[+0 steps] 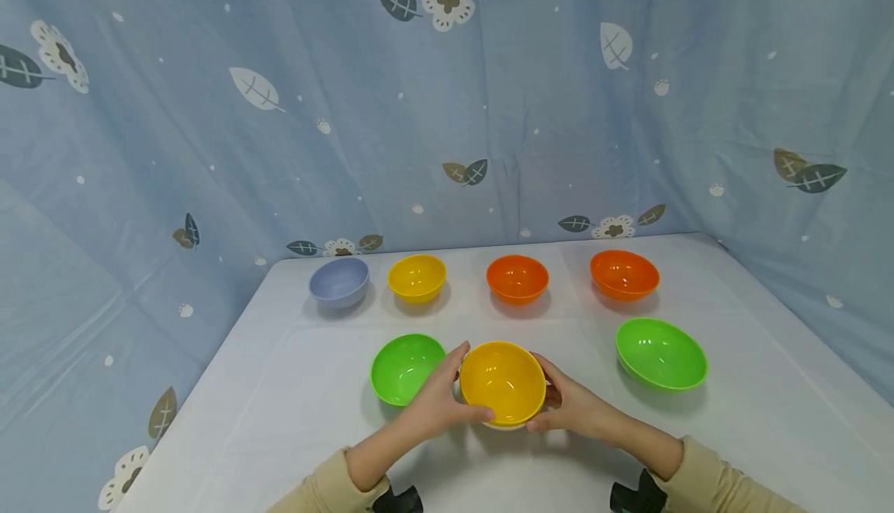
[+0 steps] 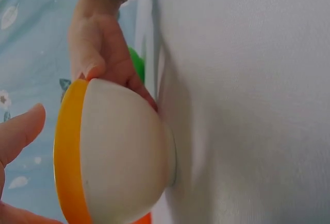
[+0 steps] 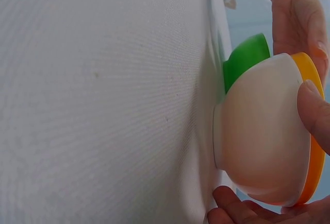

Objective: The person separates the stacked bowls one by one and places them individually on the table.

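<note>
A yellow bowl (image 1: 504,383) sits nested in a white bowl (image 2: 121,152), its yellow rim standing above the white wall. My right hand (image 1: 576,408) holds the white bowl from the right. In the right wrist view its thumb lies on the white wall and its other fingers reach under the side. At the left of the stack is my left hand (image 1: 440,396), fingers spread along the yellow rim. Its thumb hovers just off that rim in the left wrist view. The white foot is close to the tabletop.
Behind the left hand stands a green bowl (image 1: 407,369); another green bowl (image 1: 661,354) is at right. Along the back are a blue-grey bowl (image 1: 339,283), a second yellow bowl (image 1: 417,279) and two orange bowls (image 1: 517,279). A patterned curtain (image 1: 419,109) hangs beyond the white table (image 1: 279,412).
</note>
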The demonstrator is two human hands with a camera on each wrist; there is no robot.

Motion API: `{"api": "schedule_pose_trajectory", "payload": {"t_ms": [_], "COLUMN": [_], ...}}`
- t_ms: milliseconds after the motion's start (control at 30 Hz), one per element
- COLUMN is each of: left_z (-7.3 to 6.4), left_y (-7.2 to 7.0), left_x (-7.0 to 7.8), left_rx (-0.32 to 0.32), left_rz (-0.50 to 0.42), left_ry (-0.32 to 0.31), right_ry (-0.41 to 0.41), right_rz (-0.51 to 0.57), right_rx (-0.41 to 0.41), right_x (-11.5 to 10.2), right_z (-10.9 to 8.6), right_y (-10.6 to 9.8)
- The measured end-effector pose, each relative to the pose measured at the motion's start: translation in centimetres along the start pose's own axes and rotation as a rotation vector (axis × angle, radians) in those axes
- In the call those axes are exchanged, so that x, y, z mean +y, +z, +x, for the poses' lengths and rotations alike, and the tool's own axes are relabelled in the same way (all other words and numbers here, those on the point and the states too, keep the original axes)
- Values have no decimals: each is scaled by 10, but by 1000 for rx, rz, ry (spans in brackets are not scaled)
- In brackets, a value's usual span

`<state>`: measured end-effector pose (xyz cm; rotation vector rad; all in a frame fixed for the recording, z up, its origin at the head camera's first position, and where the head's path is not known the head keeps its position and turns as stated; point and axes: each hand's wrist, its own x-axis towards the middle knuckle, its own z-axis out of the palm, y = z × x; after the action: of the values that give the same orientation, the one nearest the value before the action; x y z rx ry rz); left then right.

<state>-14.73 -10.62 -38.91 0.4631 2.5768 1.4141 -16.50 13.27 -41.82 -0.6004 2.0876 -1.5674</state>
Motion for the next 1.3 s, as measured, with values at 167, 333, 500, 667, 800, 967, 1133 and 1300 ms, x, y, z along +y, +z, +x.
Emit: {"api": "schedule_pose_trajectory", "payload": {"t_ms": [167, 333, 500, 667, 800, 967, 1133, 1300], "left_z": [0, 1, 3, 4, 5, 6, 4, 4], "left_y": [4, 9, 15, 19, 21, 23, 23, 23], "left_x": [0, -2, -5, -8, -10, -13, -13, -13], "left_rx": [4, 1, 12, 14, 10, 26, 48, 75], "left_rz": [15, 2, 8, 17, 24, 55, 94, 111], "left_ry": [-26, -15, 3, 4, 5, 15, 12, 14], "right_ry": [-4, 11, 5, -21, -32, -28, -18, 10], "right_rz": [10, 7, -2, -4, -4, -8, -6, -13], "right_rx": [-10, -4, -1, -12, -20, -17, -10, -2], "right_x": [0, 1, 1, 1, 2, 2, 0, -1], "right_z": [0, 0, 0, 0, 0, 1, 0, 0], "right_y": [0, 0, 1, 0, 0, 0, 0, 1]}}
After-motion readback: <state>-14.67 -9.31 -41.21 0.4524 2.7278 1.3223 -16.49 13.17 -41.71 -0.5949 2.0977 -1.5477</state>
